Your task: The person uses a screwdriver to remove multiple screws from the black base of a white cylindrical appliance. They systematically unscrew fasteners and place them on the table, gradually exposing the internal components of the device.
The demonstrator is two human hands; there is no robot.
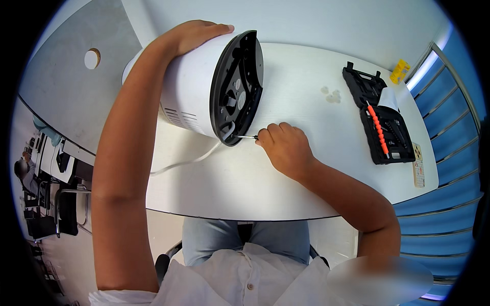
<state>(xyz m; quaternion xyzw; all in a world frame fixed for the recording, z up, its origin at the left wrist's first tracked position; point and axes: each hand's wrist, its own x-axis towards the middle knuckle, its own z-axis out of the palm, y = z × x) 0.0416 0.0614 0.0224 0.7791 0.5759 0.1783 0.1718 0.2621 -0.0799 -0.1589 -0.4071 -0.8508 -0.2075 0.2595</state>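
Observation:
A white rounded appliance (191, 81) lies on its side on the white table, its black underside (238, 97) facing right. My left hand (199, 34) lies over the top of the white body with its fingers stretched out. In my closed right hand (287, 150) is a screwdriver (248, 136), whose handle is mostly hidden by the fingers. Its thin metal shaft points left and meets the lower end of the black underside; the exact contact at the tip is too small to make out. A pale power cord (191, 160) runs from beneath the appliance to the left.
At the table's right stands an opened black tool case (390, 135) with an orange flexible shaft (377, 130). Near it are a yellow packet (399, 71) and a cream remote-like object (418, 166). Small pale pieces (333, 96) lie mid-table. Metal railing (451, 135) borders the right.

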